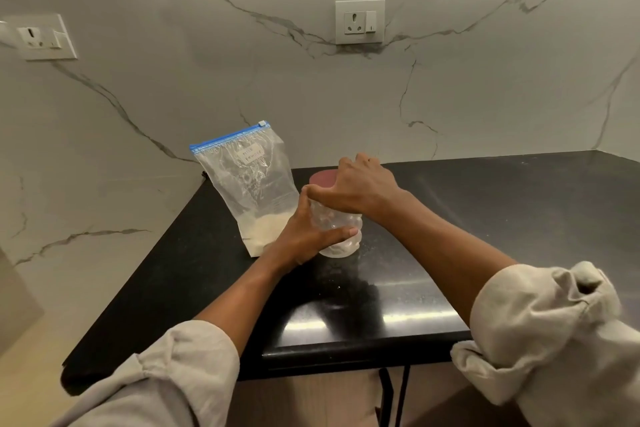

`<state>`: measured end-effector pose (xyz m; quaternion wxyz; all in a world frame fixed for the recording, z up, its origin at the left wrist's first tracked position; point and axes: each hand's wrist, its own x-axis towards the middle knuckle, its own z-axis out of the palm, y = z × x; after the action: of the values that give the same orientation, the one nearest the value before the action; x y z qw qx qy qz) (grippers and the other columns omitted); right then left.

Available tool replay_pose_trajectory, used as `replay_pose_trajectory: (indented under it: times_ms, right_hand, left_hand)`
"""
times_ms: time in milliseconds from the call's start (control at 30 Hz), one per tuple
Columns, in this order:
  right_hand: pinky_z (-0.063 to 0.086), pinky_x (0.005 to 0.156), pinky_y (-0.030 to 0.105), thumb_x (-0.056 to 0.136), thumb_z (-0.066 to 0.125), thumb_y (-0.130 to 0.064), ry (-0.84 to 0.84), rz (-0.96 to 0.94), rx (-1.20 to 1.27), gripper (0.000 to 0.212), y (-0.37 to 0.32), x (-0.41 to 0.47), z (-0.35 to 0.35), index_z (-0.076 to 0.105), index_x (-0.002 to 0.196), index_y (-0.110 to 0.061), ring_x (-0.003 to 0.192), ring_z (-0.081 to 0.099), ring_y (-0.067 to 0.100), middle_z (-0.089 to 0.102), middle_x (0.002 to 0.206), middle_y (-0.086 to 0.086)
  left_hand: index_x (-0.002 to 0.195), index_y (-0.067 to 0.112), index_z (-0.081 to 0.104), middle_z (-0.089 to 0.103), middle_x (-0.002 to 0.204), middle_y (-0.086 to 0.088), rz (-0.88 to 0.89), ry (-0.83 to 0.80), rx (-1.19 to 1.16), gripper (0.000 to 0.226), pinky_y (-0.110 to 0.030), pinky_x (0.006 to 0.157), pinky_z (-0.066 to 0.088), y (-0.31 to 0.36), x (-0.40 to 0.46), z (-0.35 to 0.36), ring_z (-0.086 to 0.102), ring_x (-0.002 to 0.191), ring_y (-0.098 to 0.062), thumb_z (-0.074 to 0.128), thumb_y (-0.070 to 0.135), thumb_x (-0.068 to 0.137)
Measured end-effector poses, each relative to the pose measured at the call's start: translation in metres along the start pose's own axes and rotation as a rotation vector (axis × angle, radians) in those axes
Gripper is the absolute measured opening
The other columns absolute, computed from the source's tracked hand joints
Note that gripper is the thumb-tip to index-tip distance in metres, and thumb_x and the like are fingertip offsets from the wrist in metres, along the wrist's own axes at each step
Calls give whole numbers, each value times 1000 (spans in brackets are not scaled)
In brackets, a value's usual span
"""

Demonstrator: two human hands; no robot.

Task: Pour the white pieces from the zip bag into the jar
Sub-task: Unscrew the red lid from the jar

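A clear plastic jar (337, 224) with a dull red lid (322, 178) stands on the black counter (485, 218). My left hand (304, 236) grips the jar's body from the left, thumb across its front. My right hand (356, 187) grips the lid from above, fingers curled over its rim. Just left of the jar stands a clear zip bag (247, 184) with a blue zip strip, shut, and a small handwritten label. White pieces (266, 225) lie in the bag's bottom. A little white also shows at the jar's base.
The counter's front edge (346, 350) runs near me, and its left edge slants toward the marble wall. Two wall sockets (360, 21) (41, 36) sit on the marble backsplash. My rolled grey sleeves fill the lower corners.
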<state>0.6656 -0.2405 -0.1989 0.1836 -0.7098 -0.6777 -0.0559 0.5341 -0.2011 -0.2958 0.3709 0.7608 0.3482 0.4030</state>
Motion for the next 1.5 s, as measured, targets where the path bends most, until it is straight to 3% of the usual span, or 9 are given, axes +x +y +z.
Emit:
replay_pose_trajectory:
  times_ms: [200,367,533,700,933,1000,1100,1300,1500]
  right_hand:
    - [37,55,28,76,53,-74,-134,-109,-67,60,-6,17,-19,58,87,-15,69,53,16,60,86,3]
    - [58,56,32,80,57,-61,-460,-104,-65,63,-11,30,-42,54,124,-16,84,63,25,60,112,6]
    - [46,70,34,84,42,-73,-394,-81,-130,74,-12,30,-34,48,135,-20,89,60,23,58,129,10]
    - [39,65,33,90,32,-65,-76,-220,-226,57,-13,19,-10,52,122,-24,79,53,22,63,107,10]
    - [45,89,42,83,48,-70,-399,-160,-59,62,-15,28,-39,43,136,-37,122,49,36,38,133,5]
    - [52,77,39,78,51,-77,-388,-68,-182,82,-22,29,-45,40,140,-27,104,60,33,47,130,10]
    - [41,48,28,85,56,-64,-452,-49,-189,67,-30,30,-48,49,131,-16,66,57,22,59,104,5]
    - [46,50,33,88,59,-51,-636,-100,-146,59,-37,36,-56,39,140,-30,107,52,32,46,141,6]
    - [59,58,34,86,61,-56,-617,-62,-191,63,-32,36,-53,42,136,-23,75,60,27,52,97,5]
  left_hand:
    - [135,43,34,60,128,14,-13,-47,-13,96,-41,104,48,-1,6,-8,57,119,-5,92,52,58]
    - [128,56,31,57,124,20,-72,-38,-11,96,-31,97,51,0,9,-6,57,114,1,92,56,54]
    - [128,63,27,56,123,26,-57,6,-31,97,-13,82,50,2,5,-1,57,110,11,91,56,56]
    - [140,53,25,55,132,20,-3,-25,-35,104,-32,103,46,2,5,-4,53,123,-1,91,51,60]
    - [143,40,28,55,133,13,-73,-48,-51,109,-36,106,46,3,7,-5,54,122,-6,92,53,56]
    - [143,40,28,55,133,14,-87,-45,-56,110,-34,104,46,3,6,-5,54,121,-5,92,53,55]
    - [144,44,25,54,133,15,-90,-55,-65,111,-29,100,46,3,4,-5,53,122,-5,92,52,56]
    - [142,43,29,55,135,12,-89,-63,-61,108,-43,106,46,1,4,-5,54,124,-10,92,53,55]
    - [140,47,28,55,133,13,-91,-92,-66,105,-40,106,47,1,5,-7,55,123,-8,93,49,57]
